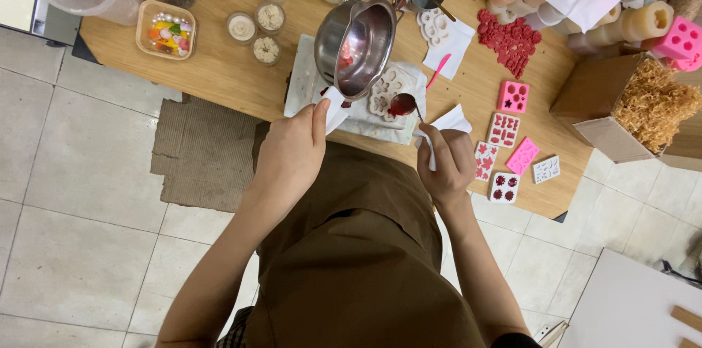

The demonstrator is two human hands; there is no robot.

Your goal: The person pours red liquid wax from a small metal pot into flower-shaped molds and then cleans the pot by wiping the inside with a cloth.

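**Steel pot tipped over a mould at the table's near edge**

Where the wooden table (219,70) runs across the top of the head view, its smooth grain is crowded on the right and middle, with a bare strip only toward the left near edge. Below it lies pale tiled floor, with a rough grey mat (201,150) against the table's edge. A cardboard box (585,99) of tangled straw-like shreds overhangs the right corner.

At the centre a white cloth (303,81) lies under a pale flower-shaped mould (384,92). Over it a round steel pot (356,44) is tilted steeply on its side, its shiny hollow facing the camera with a red smear inside. The left hand (292,154) is closed in a pinch on a bit of white tissue (335,108) that touches the pot's lower rim; whether it also grips the pot's handle cannot be told. The right hand (446,161) is curled around another folded tissue (450,123), just beside a small spoon (402,104) whose bowl is full of dark red liquid and rests over the mould's right edge.

Right of the hands, small square moulds, pink (513,96) and white (504,129), lie close together near the table's front edge, leaving little room there. Behind them spreads a patch of red crumbly pieces (510,39). At the back left stand small round jars (270,17) of white wax and a tray of coloured beads (167,30).
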